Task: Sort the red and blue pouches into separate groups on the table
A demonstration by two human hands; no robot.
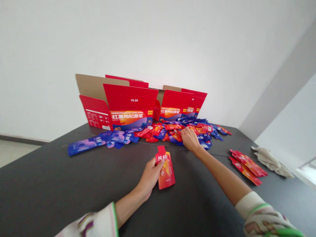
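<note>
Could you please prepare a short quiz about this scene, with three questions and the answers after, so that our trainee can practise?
1. True or false: the left hand is holding a blue pouch.

2. Choose one. Where is the right hand?
A. Inside a carton
B. At the mixed pile of pouches
C. Flat against the wall

3. Fill the gap: the small group of pouches lying apart on the dark table, to the right of the right forearm, is mainly ____ in colour.

Key:
1. False; it is holding a red pouch.
2. B
3. red
</note>
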